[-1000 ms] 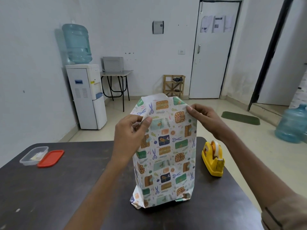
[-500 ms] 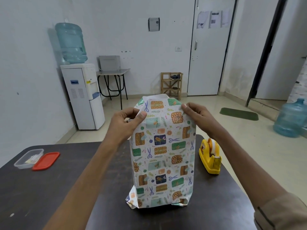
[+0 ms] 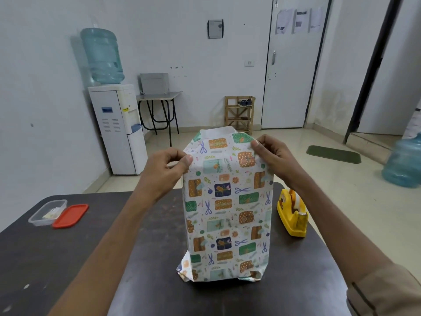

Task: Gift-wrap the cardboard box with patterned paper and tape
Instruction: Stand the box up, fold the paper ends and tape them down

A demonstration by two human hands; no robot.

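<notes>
Pinching crinkled patterned paper (image 3: 227, 201) (tall upright box): left hand (image 3: 165, 172), right hand (image 3: 274, 157).

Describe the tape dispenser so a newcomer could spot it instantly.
Start at the dark table; the tall paper-wrapped box stands upright near its middle. Just right of that box, apart from it, sits the tape dispenser, the only yellow thing there, holding a white roll.

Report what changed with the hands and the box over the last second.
The left hand slid left off the front of the wrapped box; its fingers now pinch the upper left edge. The right hand kept pinching the upper right corner. The wrapped box and tape dispenser stayed put.
</notes>
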